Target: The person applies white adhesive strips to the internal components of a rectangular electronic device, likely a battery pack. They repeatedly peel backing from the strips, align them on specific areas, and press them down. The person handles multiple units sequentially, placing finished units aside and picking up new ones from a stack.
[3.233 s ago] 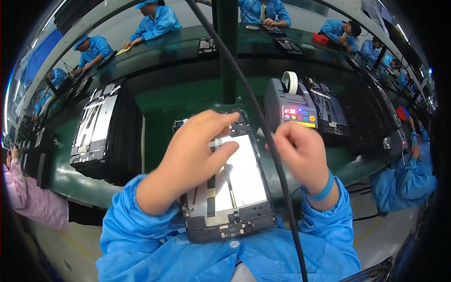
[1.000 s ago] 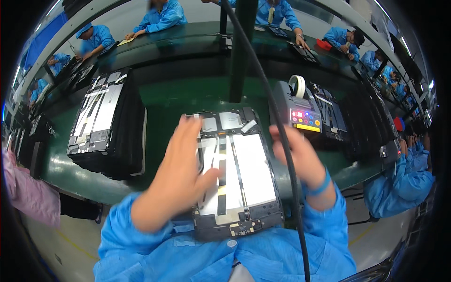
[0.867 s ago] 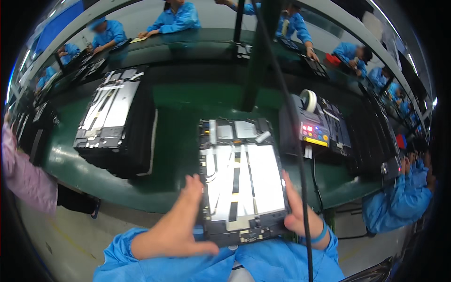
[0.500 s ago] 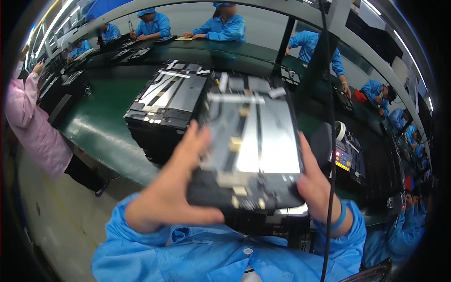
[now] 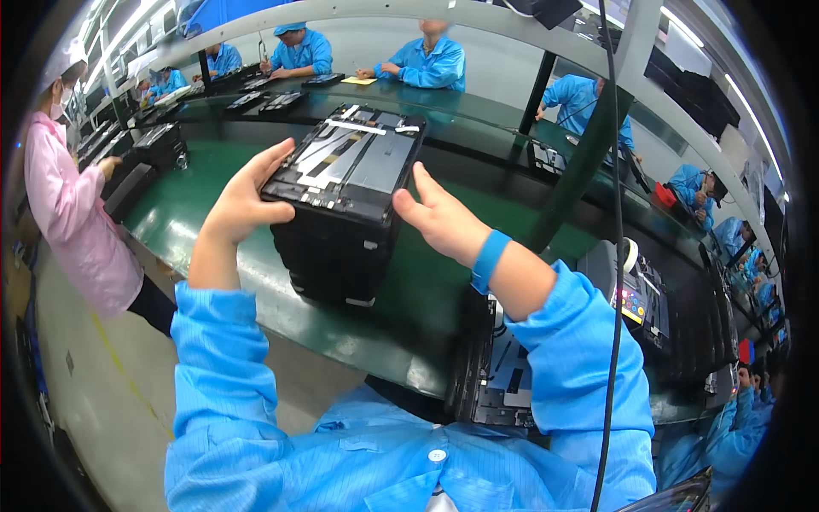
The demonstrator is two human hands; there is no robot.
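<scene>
A tall stack of black tablets (image 5: 333, 264) stands in front of me on the green workbench. Its topmost tablet (image 5: 363, 162) shows bare insides, with silver panels, dark ribbon strips and white tape. My left hand (image 5: 243, 196) holds this tablet's left edge, thumb at the near corner and fingers along the side. On the opposite edge is my right hand (image 5: 448, 218), thumb near the front corner, a blue band (image 5: 490, 261) round the wrist. Close to my body lies another opened tablet (image 5: 509, 375), partly covered by my right sleeve.
A grey device (image 5: 627, 299) with lit buttons and a white roll sits to the right. A black cable (image 5: 616, 213) hangs across the view. Co-workers in blue sit beyond the bench (image 5: 213, 230); a person in pink (image 5: 81, 205) stands at left.
My hands have moved forward and left with the tablet, from near my chest onto the top of the stack. The opened tablet near my body is now more visible.
</scene>
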